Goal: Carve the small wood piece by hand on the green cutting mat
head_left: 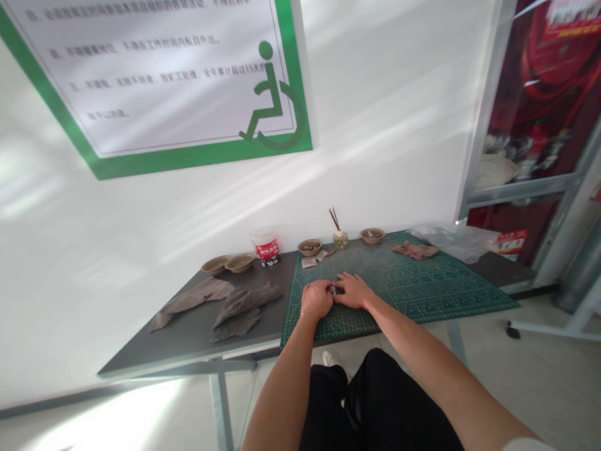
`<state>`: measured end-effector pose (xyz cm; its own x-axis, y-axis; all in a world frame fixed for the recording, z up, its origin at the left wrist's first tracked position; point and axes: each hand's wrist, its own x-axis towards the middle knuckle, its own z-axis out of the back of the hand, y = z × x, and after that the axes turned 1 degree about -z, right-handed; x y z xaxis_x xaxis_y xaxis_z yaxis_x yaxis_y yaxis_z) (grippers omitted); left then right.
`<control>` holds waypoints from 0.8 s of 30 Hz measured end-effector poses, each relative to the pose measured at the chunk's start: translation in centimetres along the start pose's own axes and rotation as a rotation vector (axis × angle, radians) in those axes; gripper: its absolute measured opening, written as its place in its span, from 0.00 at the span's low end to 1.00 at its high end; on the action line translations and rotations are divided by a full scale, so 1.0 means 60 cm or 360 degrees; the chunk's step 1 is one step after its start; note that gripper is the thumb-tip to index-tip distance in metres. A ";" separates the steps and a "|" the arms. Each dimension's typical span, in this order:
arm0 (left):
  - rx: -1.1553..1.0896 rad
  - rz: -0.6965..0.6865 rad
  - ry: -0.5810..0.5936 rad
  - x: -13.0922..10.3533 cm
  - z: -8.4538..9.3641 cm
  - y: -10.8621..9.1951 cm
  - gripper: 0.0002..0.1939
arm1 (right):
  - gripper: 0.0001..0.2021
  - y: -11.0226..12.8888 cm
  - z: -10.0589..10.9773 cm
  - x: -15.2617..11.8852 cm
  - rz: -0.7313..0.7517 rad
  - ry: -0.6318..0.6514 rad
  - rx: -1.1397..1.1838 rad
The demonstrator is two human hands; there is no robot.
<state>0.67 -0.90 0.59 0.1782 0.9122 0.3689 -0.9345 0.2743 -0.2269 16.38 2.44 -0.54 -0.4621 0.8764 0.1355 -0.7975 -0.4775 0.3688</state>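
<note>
My left hand rests over the green cutting mat with its fingers curled in. Right beside it, my right hand lies low over the mat, palm down, its fingers partly spread. Between the two hands is a small dark and silvery object, touched by the fingers of both; its shape is mostly hidden. Behind the hands lie pale square pieces near a small bowl of small items.
Grey cloths and two bowls are on the left of the dark table. Along the back stand a red-labelled jar, a reed diffuser and another bowl. A pinkish cloth and plastic sheet lie at right.
</note>
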 end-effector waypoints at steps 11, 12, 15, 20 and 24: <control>-0.0003 0.0121 -0.0032 0.006 -0.006 0.009 0.15 | 0.31 0.002 0.002 -0.001 0.0001 0.0017 0.0002; -0.0007 0.0095 -0.0008 0.006 -0.004 0.009 0.15 | 0.31 0.002 0.002 -0.001 0.0004 0.0015 -0.0001; -0.0028 0.0043 0.0062 0.004 0.002 0.006 0.15 | 0.30 0.002 0.001 -0.001 0.0006 0.0009 -0.0005; -0.0018 0.0035 0.0048 -0.001 0.005 -0.002 0.15 | 0.29 0.005 0.003 -0.002 0.0001 0.0013 0.0000; 0.0042 0.0174 0.0019 -0.004 0.006 -0.004 0.14 | 0.30 0.007 0.004 -0.003 -0.0023 0.0024 0.0007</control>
<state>0.71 -1.27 0.90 0.0784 0.9398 0.3326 -0.9563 0.1651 -0.2413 16.23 2.12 -0.17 -0.4564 0.8821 0.1165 -0.8024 -0.4646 0.3745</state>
